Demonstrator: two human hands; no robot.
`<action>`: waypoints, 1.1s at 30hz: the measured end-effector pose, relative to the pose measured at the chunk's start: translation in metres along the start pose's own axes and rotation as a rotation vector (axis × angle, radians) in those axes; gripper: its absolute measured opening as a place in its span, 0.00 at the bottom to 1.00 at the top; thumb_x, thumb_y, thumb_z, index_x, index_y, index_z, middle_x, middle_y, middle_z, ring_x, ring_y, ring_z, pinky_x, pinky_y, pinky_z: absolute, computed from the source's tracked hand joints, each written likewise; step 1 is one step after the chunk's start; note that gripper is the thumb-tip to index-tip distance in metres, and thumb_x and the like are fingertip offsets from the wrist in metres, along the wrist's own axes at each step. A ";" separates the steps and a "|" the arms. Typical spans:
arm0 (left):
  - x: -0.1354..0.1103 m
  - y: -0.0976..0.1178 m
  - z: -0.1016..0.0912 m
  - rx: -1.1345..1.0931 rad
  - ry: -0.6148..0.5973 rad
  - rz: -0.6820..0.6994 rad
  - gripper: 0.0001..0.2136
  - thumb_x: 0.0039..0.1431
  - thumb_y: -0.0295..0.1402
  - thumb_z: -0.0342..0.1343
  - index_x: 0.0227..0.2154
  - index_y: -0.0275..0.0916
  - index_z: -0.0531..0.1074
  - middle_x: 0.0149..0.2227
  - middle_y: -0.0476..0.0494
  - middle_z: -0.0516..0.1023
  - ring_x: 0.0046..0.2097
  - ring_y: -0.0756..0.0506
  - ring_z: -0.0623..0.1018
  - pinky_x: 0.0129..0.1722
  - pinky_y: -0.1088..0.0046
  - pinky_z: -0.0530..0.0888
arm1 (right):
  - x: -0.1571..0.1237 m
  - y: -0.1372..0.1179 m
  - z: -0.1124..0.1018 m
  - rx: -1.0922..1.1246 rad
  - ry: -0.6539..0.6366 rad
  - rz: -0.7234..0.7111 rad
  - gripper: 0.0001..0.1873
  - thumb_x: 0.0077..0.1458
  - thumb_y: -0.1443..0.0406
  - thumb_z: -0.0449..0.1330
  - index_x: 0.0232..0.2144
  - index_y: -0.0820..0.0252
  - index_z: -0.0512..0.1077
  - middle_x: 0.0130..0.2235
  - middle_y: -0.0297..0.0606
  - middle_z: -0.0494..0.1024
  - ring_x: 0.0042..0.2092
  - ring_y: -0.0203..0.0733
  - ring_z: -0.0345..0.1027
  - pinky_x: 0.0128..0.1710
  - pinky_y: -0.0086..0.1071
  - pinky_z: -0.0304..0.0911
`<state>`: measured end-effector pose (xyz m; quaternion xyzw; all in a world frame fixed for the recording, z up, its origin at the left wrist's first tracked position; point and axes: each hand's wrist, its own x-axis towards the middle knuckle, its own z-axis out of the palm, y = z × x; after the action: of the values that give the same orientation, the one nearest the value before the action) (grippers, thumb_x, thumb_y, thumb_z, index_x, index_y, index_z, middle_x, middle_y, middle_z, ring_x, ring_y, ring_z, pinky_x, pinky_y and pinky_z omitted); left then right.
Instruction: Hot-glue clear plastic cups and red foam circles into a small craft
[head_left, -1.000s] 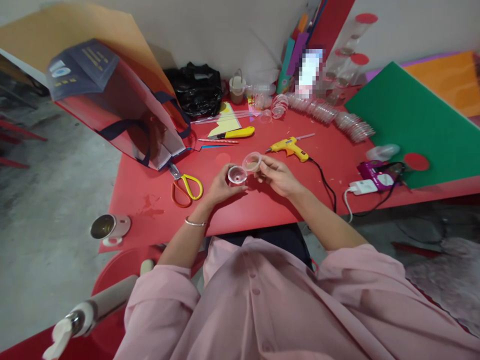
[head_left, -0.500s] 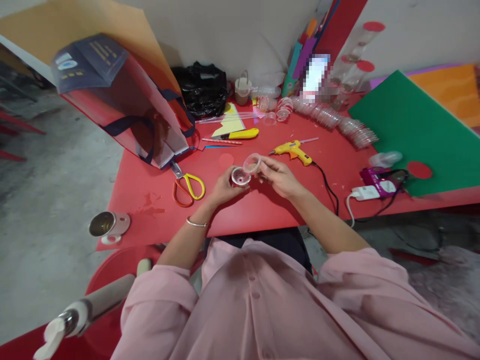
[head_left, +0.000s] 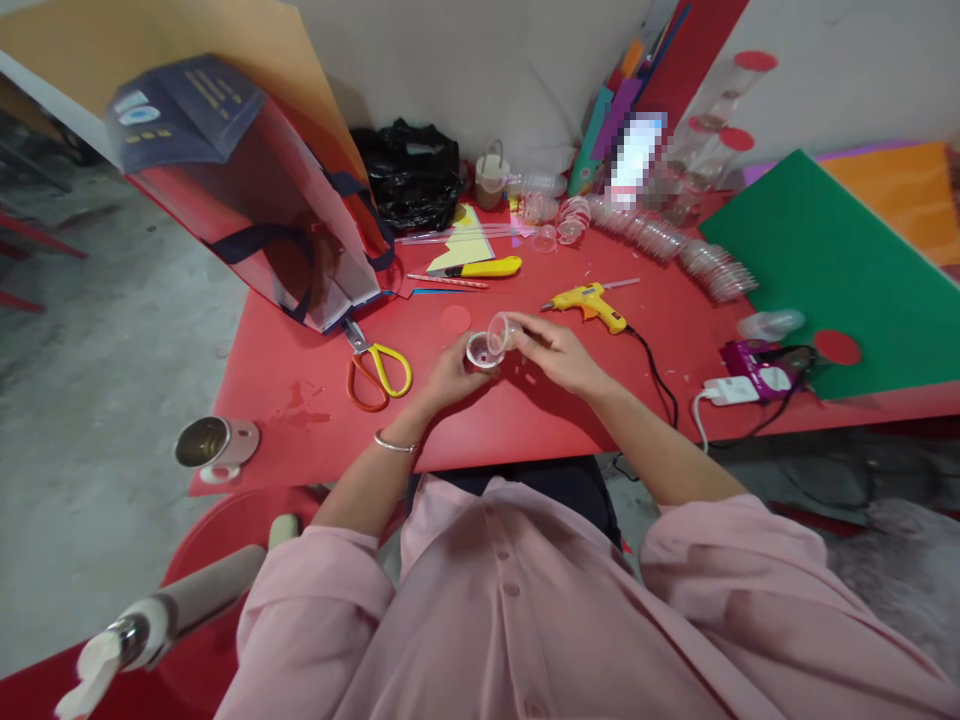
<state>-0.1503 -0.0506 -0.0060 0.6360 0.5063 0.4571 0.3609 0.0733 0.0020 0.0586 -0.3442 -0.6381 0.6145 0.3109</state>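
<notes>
My left hand (head_left: 452,378) is wrapped round a small clear plastic cup (head_left: 480,350) with a whitish rim, its mouth facing up towards me. In my right hand (head_left: 553,352), the fingers pinch a second clear plastic cup (head_left: 498,332), tilted on its side. Its rim overlaps the right edge of the first cup; whether they touch I cannot tell. A red paper disc (head_left: 455,320) lies just beyond my left hand. Past my right hand rests a yellow glue gun (head_left: 589,304), its black cord running towards the table's front edge.
Scissors (head_left: 376,375) and a metal mug (head_left: 217,446) are on the left of the red table (head_left: 315,440). A paper bag (head_left: 262,220) stands behind them. A yellow utility knife (head_left: 480,268) and rows of clear cups (head_left: 652,235) lie farther back. Green board (head_left: 832,270) covers the right.
My right hand has tipped its cup more onto its side and moved it slightly nearer the cup in my left hand. The camera view has shifted a little.
</notes>
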 end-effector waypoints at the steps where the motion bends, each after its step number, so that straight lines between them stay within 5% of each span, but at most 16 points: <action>1: 0.000 0.000 0.000 0.005 0.000 0.003 0.22 0.57 0.41 0.72 0.52 0.41 0.77 0.50 0.38 0.85 0.49 0.39 0.84 0.53 0.58 0.79 | 0.000 -0.002 0.001 -0.063 0.022 -0.036 0.27 0.64 0.44 0.69 0.61 0.42 0.80 0.59 0.39 0.82 0.49 0.49 0.79 0.45 0.42 0.80; 9: 0.000 0.006 -0.001 0.073 0.008 0.013 0.18 0.59 0.40 0.69 0.50 0.41 0.77 0.49 0.39 0.86 0.47 0.39 0.84 0.51 0.58 0.79 | 0.004 -0.015 0.003 -0.404 0.020 -0.210 0.26 0.71 0.47 0.60 0.64 0.47 0.78 0.59 0.43 0.82 0.59 0.53 0.76 0.62 0.51 0.72; 33: 0.000 0.003 -0.001 0.072 0.001 0.039 0.22 0.60 0.41 0.69 0.55 0.41 0.77 0.53 0.37 0.85 0.52 0.36 0.85 0.55 0.55 0.80 | 0.015 -0.030 -0.001 -0.692 -0.101 -0.336 0.27 0.74 0.50 0.55 0.68 0.50 0.75 0.51 0.46 0.82 0.50 0.51 0.76 0.59 0.49 0.70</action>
<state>-0.1498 -0.0510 -0.0025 0.6582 0.5101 0.4459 0.3282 0.0643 0.0144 0.0886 -0.2888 -0.8697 0.3197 0.2408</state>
